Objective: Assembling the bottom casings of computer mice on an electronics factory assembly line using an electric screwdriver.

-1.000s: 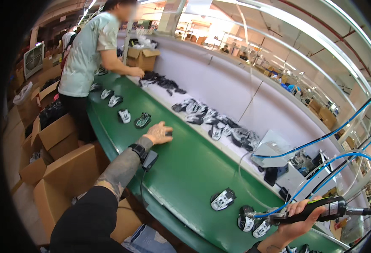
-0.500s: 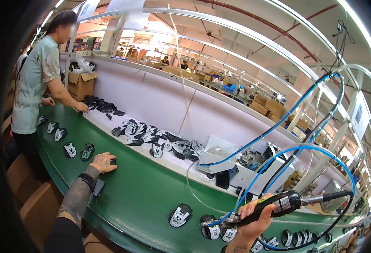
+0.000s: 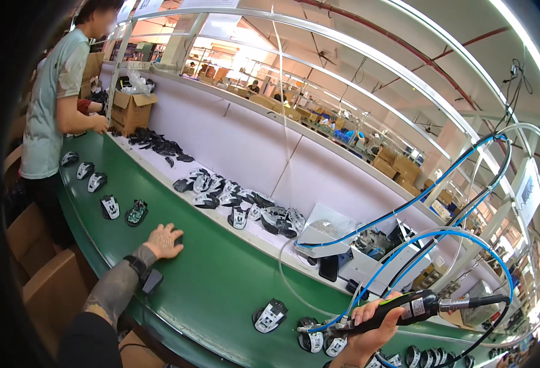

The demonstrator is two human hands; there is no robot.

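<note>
My left hand (image 3: 164,240) lies flat, fingers spread, on the green conveyor belt (image 3: 221,282), holding nothing. The nearest part is a mouse shell with a green circuit board (image 3: 137,212), a short way to its left. My right hand (image 3: 373,328) grips a black powered screwdriver (image 3: 405,308) with blue air hoses (image 3: 442,239) running up from it. Its tip points left, just above mouse shells (image 3: 312,341) at the belt's near edge. Another open mouse shell (image 3: 270,316) lies left of them.
A person in a pale green shirt (image 3: 52,104) works at the belt's far left, with several mouse shells (image 3: 86,172) near them. Piles of black and white shells (image 3: 239,202) cover the white shelf behind. Cardboard boxes (image 3: 43,270) stand below left; a parts tray (image 3: 328,230) sits mid-shelf.
The view has swung between frames. My left hand stays flat on the belt. My right hand keeps hold of the screwdriver near the shells at the belt's near edge.
</note>
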